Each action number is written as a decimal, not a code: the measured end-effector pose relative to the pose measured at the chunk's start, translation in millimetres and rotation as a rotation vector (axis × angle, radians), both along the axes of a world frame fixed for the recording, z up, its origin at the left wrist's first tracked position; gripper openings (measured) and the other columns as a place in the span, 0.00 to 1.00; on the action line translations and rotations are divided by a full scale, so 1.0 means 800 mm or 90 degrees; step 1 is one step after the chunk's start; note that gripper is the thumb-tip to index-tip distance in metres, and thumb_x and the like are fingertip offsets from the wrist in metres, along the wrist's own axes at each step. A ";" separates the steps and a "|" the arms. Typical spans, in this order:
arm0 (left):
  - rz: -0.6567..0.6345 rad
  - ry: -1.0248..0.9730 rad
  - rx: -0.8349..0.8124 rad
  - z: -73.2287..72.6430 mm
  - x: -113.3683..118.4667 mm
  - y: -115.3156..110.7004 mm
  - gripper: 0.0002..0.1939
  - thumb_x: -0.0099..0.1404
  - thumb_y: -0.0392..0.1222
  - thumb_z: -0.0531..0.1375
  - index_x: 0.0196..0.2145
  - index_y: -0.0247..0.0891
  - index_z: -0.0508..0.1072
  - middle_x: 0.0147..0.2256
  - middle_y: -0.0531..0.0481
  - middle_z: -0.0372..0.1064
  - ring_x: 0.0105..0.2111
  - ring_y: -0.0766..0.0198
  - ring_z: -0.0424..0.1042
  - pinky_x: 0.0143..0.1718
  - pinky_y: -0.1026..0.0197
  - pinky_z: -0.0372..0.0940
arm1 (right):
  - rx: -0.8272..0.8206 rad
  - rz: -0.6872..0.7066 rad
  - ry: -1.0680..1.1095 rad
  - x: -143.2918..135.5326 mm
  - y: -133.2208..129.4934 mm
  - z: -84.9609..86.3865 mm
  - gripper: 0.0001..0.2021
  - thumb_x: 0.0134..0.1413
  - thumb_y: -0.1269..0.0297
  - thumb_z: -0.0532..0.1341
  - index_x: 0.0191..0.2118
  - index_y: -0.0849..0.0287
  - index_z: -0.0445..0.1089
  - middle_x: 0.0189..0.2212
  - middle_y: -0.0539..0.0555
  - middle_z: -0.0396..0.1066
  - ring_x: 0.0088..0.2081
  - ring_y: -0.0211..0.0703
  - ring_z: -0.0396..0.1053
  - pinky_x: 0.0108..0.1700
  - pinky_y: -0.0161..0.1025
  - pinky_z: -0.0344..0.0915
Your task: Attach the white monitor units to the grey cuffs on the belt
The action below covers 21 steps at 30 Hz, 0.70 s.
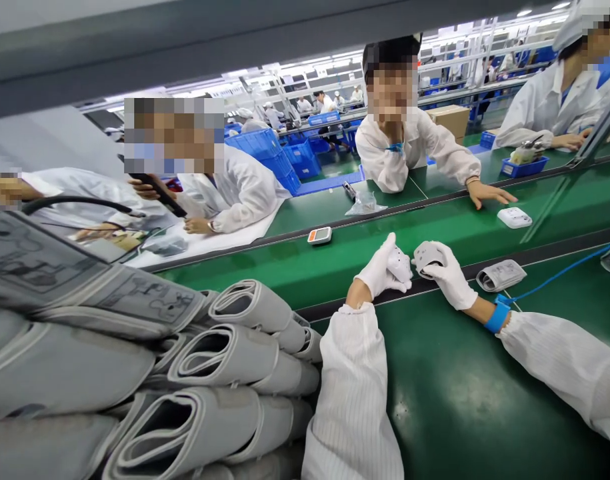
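Observation:
In my gloved left hand [377, 272] is a small white device [399, 264] with dark marks on its face, held over the near edge of the green belt. My gloved right hand [453, 280] grips a rolled grey cuff [427, 256] just to the right of it, with a narrow gap between the two. Another rolled grey cuff [501, 275] lies on the green bench beyond my right wrist. A blue wrist strap [497, 315] with a blue cord circles that wrist.
Stacked rolled grey cuffs [249, 360] fill the left side. On the green belt [255, 263] lie a white-and-orange device with a screen [319, 235] and a white device [515, 217]. A co-worker's hand [489, 193] reaches over the belt. A metal frame [185, 40] crosses above.

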<state>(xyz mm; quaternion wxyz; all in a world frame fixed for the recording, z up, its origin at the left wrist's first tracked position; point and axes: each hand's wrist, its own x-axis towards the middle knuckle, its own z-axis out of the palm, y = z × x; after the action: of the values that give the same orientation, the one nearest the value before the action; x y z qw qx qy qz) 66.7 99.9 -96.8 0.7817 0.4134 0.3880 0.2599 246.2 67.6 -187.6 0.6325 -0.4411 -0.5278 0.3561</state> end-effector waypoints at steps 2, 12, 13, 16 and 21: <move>0.024 0.010 0.024 -0.005 0.002 0.002 0.39 0.66 0.78 0.49 0.39 0.34 0.73 0.19 0.47 0.66 0.18 0.56 0.72 0.16 0.60 0.66 | -0.004 0.002 -0.004 0.000 -0.001 0.002 0.43 0.39 0.42 0.76 0.59 0.55 0.64 0.59 0.62 0.69 0.59 0.60 0.70 0.62 0.58 0.68; 0.042 0.071 0.078 -0.013 0.002 0.000 0.36 0.65 0.77 0.52 0.35 0.37 0.71 0.16 0.49 0.65 0.20 0.58 0.72 0.20 0.62 0.66 | -0.029 0.043 -0.053 -0.007 -0.017 0.018 0.44 0.37 0.51 0.78 0.61 0.58 0.67 0.62 0.63 0.69 0.64 0.62 0.67 0.65 0.56 0.66; 0.045 0.073 0.084 -0.012 0.001 -0.002 0.35 0.66 0.77 0.52 0.34 0.37 0.71 0.16 0.49 0.65 0.20 0.58 0.72 0.20 0.62 0.66 | -0.031 0.041 -0.057 -0.007 -0.017 0.018 0.44 0.37 0.52 0.78 0.62 0.58 0.67 0.62 0.62 0.69 0.63 0.62 0.67 0.64 0.57 0.67; 0.048 0.081 0.097 -0.008 0.000 -0.004 0.35 0.66 0.76 0.52 0.33 0.38 0.71 0.15 0.49 0.65 0.18 0.59 0.70 0.19 0.63 0.65 | -0.030 0.028 -0.092 -0.007 -0.019 0.018 0.45 0.38 0.52 0.78 0.63 0.58 0.67 0.61 0.61 0.70 0.63 0.62 0.68 0.62 0.55 0.69; 0.023 0.129 0.133 0.000 0.001 -0.007 0.36 0.65 0.78 0.51 0.28 0.39 0.71 0.17 0.46 0.68 0.17 0.59 0.71 0.18 0.62 0.65 | -0.018 0.000 -0.172 -0.007 -0.025 0.025 0.42 0.41 0.51 0.76 0.63 0.57 0.67 0.57 0.58 0.74 0.59 0.62 0.72 0.58 0.53 0.72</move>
<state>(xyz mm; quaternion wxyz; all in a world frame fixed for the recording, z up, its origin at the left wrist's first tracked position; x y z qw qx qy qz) 67.1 94.2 -96.5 0.6864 0.5095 0.4432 0.2698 240.2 47.2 -167.6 0.5493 -0.4943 -0.6030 0.3007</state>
